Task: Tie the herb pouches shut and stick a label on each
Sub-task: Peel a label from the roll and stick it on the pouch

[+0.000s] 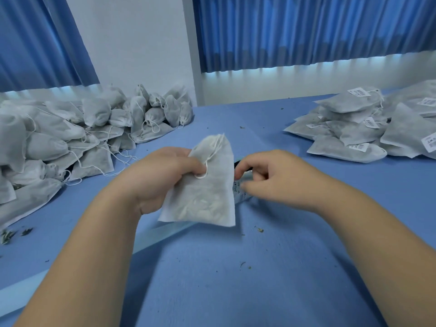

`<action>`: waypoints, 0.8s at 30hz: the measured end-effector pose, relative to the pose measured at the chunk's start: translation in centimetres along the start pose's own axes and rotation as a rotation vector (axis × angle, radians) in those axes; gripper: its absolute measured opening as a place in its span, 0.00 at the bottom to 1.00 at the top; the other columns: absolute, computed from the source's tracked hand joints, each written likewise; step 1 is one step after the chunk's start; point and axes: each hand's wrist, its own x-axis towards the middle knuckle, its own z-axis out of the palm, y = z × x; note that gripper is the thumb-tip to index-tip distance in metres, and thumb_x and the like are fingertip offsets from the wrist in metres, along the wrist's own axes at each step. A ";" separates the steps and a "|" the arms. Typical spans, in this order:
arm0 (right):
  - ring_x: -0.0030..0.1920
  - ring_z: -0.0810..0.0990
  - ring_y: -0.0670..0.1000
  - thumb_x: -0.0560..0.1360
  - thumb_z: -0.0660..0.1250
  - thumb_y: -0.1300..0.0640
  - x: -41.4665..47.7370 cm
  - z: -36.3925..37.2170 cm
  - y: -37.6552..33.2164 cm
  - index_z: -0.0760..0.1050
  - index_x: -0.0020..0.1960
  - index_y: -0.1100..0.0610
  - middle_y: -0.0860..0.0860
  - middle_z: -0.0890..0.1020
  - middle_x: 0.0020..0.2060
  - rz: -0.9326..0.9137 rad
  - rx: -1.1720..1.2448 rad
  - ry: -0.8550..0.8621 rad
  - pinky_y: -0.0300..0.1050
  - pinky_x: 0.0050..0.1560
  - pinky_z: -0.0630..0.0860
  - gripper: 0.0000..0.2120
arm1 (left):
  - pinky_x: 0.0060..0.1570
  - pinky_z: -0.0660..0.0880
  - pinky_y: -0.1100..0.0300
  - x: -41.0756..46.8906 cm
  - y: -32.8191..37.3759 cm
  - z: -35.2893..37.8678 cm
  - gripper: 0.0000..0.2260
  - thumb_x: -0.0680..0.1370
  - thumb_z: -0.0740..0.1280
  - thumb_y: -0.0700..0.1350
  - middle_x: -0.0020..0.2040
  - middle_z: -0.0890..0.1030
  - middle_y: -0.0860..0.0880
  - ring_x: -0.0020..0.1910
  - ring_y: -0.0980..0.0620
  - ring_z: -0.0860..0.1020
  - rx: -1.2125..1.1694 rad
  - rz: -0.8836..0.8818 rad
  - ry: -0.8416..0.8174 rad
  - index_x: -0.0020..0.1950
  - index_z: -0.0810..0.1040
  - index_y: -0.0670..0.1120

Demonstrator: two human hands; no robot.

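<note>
in the centre of the frame our left hand [165, 175] grips the white non-woven herb pouch [207, 199] near its neck, thumb hooked in the drawstring loop, so its flat face is offered for a label. just right of it our right hand [271, 175] pinches the printed white label strip [238, 188], probably to peel one off. unlabelled pouches [70, 133] heap at upper left and labelled pouches [365, 128] at upper right of the blue desk [236, 279], which seems to keep finished apart from unfinished.

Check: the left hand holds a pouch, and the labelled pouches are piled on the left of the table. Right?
No. The left hand holds a pouch, but the labelled pouches are piled on the right of the table, as the head view shows.
</note>
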 end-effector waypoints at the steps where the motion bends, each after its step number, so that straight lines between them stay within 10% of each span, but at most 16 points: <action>1: 0.23 0.70 0.41 0.72 0.67 0.58 0.0 0.2 0.1 0.79 0.45 0.47 0.42 0.73 0.21 -0.001 -0.040 -0.048 0.29 0.26 0.65 0.06 | 0.36 0.72 0.57 -0.3 0.1 0.0 0.04 0.65 0.68 0.41 0.36 0.76 0.43 0.33 0.47 0.75 0.020 -0.012 -0.033 0.38 0.76 0.43; 14: 0.27 0.82 0.48 0.71 0.63 0.58 0.4 0.8 1.0 0.77 0.37 0.54 0.49 0.82 0.28 0.081 -0.078 -0.086 0.49 0.38 0.81 0.06 | 0.32 0.64 0.62 -2.7 -1.1 3.3 0.06 0.70 0.67 0.46 0.26 0.70 0.58 0.26 0.57 0.68 0.605 0.095 -0.063 0.33 0.74 0.54; 24: 0.30 0.84 0.49 0.72 0.69 0.59 0.5 0.7 1.3 0.78 0.39 0.55 0.51 0.84 0.30 0.101 0.011 -0.090 0.45 0.36 0.81 0.03 | 0.41 0.65 0.54 -1.8 -2.7 2.3 0.05 0.63 0.66 0.46 0.34 0.72 0.46 0.35 0.49 0.69 0.248 -0.057 0.020 0.36 0.74 0.47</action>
